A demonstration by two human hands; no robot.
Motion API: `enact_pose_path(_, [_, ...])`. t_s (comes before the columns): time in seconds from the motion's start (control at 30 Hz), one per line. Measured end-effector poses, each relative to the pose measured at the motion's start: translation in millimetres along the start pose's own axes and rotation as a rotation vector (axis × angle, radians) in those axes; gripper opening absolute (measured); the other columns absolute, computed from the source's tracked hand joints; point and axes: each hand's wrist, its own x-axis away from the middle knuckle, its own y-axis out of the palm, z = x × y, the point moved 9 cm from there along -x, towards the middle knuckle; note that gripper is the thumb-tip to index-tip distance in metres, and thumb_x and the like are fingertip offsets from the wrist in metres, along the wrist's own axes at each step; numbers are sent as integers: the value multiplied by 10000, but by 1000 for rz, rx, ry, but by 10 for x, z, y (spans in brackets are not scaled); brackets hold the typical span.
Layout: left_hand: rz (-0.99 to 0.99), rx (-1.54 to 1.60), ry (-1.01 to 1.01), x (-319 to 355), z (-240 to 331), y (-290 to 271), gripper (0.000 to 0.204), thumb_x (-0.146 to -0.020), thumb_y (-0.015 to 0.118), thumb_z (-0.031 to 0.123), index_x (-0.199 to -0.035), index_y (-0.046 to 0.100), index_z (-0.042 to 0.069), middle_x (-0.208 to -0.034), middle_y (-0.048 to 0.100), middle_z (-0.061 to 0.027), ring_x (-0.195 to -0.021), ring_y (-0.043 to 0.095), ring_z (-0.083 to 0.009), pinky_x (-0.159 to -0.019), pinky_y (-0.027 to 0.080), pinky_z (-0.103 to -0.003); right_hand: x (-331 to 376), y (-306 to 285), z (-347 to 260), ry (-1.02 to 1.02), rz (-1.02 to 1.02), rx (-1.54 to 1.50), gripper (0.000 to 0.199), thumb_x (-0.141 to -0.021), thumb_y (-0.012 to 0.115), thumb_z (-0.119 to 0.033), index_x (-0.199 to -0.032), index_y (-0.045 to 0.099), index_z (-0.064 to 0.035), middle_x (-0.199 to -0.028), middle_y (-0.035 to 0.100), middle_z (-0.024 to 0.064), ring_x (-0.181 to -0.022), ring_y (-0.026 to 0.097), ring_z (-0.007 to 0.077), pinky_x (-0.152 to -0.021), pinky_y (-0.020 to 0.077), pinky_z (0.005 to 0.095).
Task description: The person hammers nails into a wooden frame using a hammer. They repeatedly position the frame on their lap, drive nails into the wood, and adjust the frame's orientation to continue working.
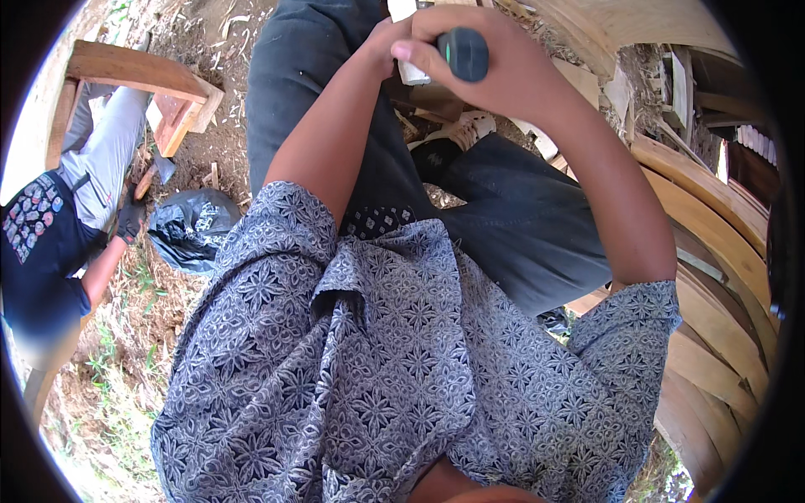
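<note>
The right hand (495, 63) is wrapped tight around a dark, rounded tool handle with a small green spot (464, 53), its butt end poking out toward the camera — the rest of the tool is buried in the fist, so its kind cannot be told. The left hand (387, 46) sits just beside it at the top of the view, fingers curled against a small pale grey block (411, 74); the frame edge and the right hand's fingers cover most of this hand, so how firmly it grips is unclear. Both hands hover above the person's dark trousers (503, 218), over the knees, and a patterned blue-grey shirt (377, 360) fills the lower view. A pale sandal (470, 130) shows between the legs. Curved wooden planks (713, 218) stack at right, partly cut by the rim. At left lie a crumpled black plastic bag (193, 226) and another person's gloved hand (130, 222).
</note>
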Motion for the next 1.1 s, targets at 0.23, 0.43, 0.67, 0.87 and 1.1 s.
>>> enact_pose_path(0.23, [134, 70, -22, -346, -290, -280, 261, -979, 684, 331, -929, 684, 74, -751, 676, -64, -626, 648, -238, -631, 527, -406, 418, 360, 29, 20, -156, 59, 331, -949, 719, -302, -787, 564, -59, -780, 598, 124, -754, 620, 338, -688, 482, 461])
enact_pose_path(0.43, [114, 41, 39, -406, -306, -329, 349, -1006, 659, 380, -1044, 684, 34, -870, 696, -71, -703, 664, -190, -653, 560, -388, 372, 251, 153, 161, -78, -53, 334, -997, 685, -255, -798, 516, -46, -690, 468, 51, -657, 517, 199, -612, 430, 359])
enact_pose_path(0.67, [91, -17, 10, -365, -130, -210, 360, -962, 696, 329, -1078, 696, -12, -940, 719, -111, -785, 693, -221, -709, 571, -405, 63, 197, 247, 39, 102, -123, 316, -964, 695, -277, -767, 629, -39, -706, 624, 109, -669, 603, 218, -627, 460, 355])
enact_pose_path(0.87, [245, -209, 98, -450, 56, -427, 363, -924, 728, 276, -1095, 709, -43, -996, 738, -137, -851, 714, -241, -750, 579, -412, 208, 310, 507, 34, 412, -370, 447, -1041, 608, -361, -732, 586, -39, -652, 561, 20, -621, 527, 121, -578, 416, 311])
enact_pose_path(1.1, [257, -257, 194, -199, 183, -268, 376, -895, 767, 299, -1080, 730, -26, -991, 750, -136, -861, 725, -206, -729, 569, -381, -36, 105, 679, 275, 604, -488, 428, -1035, 636, -348, -754, 601, -27, -671, 562, -15, -634, 518, 77, -565, 392, 298])
